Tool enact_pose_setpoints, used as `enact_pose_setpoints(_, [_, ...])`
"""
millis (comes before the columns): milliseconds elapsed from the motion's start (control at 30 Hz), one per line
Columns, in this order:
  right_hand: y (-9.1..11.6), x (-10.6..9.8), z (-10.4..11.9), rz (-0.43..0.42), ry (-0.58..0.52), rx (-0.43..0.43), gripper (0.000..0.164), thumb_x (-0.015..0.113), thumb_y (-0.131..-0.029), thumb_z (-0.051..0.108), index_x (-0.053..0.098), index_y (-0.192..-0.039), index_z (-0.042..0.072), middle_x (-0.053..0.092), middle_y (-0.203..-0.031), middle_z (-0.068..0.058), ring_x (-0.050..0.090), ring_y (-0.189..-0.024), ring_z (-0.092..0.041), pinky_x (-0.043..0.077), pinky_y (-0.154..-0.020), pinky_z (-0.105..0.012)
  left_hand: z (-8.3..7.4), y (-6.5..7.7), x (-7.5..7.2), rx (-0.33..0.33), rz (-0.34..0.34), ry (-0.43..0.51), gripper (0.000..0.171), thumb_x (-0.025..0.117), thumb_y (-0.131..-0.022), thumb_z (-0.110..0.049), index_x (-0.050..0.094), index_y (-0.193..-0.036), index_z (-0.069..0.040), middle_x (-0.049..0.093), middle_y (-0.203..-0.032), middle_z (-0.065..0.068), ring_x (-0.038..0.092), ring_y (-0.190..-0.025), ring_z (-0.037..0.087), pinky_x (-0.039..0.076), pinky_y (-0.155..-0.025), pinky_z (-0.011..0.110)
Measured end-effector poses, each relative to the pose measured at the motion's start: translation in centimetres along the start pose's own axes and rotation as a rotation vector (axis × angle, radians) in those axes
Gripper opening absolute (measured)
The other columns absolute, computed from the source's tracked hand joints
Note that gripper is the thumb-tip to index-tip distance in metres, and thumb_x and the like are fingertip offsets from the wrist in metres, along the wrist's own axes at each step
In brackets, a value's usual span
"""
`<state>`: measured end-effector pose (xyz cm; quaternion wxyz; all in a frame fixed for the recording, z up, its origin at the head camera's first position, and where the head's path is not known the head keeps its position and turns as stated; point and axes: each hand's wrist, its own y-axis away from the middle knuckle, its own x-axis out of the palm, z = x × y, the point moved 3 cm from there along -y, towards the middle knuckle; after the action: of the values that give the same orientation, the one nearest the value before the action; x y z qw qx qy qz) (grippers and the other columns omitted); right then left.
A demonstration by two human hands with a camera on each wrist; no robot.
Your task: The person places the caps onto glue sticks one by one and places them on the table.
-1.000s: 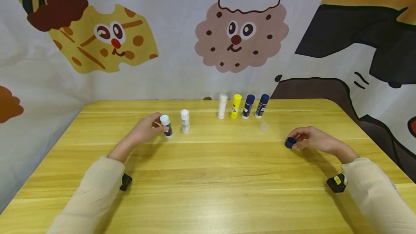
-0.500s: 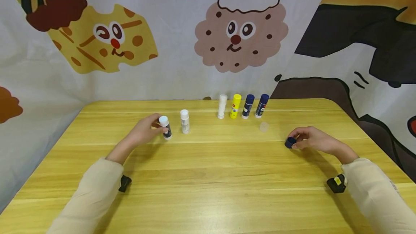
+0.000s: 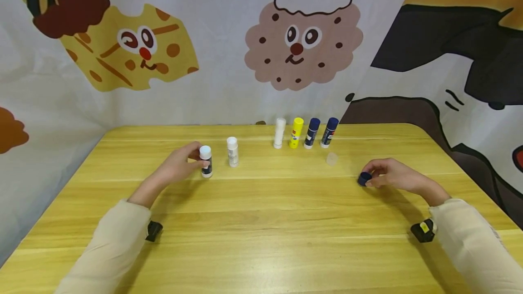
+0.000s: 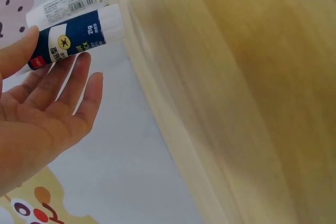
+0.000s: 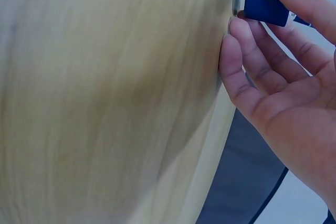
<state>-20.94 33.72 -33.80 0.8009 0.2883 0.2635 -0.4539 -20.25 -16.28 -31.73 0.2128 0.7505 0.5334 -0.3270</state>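
Observation:
At the left of the table in the head view, my left hand (image 3: 180,165) pinches a dark blue glue stick (image 3: 206,165) between thumb and fingers. It stands upright with its white top exposed, and its printed label (image 4: 67,39) shows in the left wrist view. Just right of it stands a white glue stick (image 3: 232,152), apart from the hand. Over on the right side, my right hand (image 3: 388,174) holds a dark blue cap (image 3: 363,179) by thumb and fingertips. In the right wrist view the blue cap (image 5: 264,2) appears at or very near the tabletop.
A row at the back of the wooden table (image 3: 261,221) holds a white glue stick (image 3: 279,134), a yellow one (image 3: 296,133) and two dark blue ones (image 3: 312,134). A pale translucent round cap (image 3: 332,159) lies in front of them. Behind hangs a cartoon-printed cloth (image 3: 220,58).
My left hand has shifted the blue glue stick slightly left and toward me, away from the white one. My right hand and the cap stay almost in place.

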Motion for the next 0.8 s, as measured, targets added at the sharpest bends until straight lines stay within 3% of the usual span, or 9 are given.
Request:
enact_pose_setpoints(433, [-0.6, 0.8, 1.2, 0.036, 0.037, -0.067, 0.03, 0.069, -0.081, 0.015, 0.057, -0.104, -0.001, 0.059, -0.095, -0.008, 0.055, -0.085, -0.016, 0.045, -0.07, -0.026, -0.7, 0.0, 0.2, 0.053, 0.027, 0.012, 0.026, 0.059, -0.09, -0.013, 0.054, -0.111, 0.0, 0.059, -0.103, 0.015, 0.054, -0.101, 0.033, 0.044, -0.081, 0.048])
enact_pose_setpoints(800, [-1.1, 1.5, 3.4, 0.056, 0.006, -0.121, 0.03, 0.07, -0.081, 0.016, 0.057, -0.102, -0.001, 0.06, -0.093, -0.008, 0.057, -0.083, -0.016, 0.047, -0.07, -0.027, -1.8, 0.3, 0.7, 0.086, 0.053, 0.023, 0.027, 0.06, -0.089, -0.012, 0.053, -0.111, 0.001, 0.06, -0.098, 0.015, 0.055, -0.097, 0.033, 0.048, -0.074, 0.043])
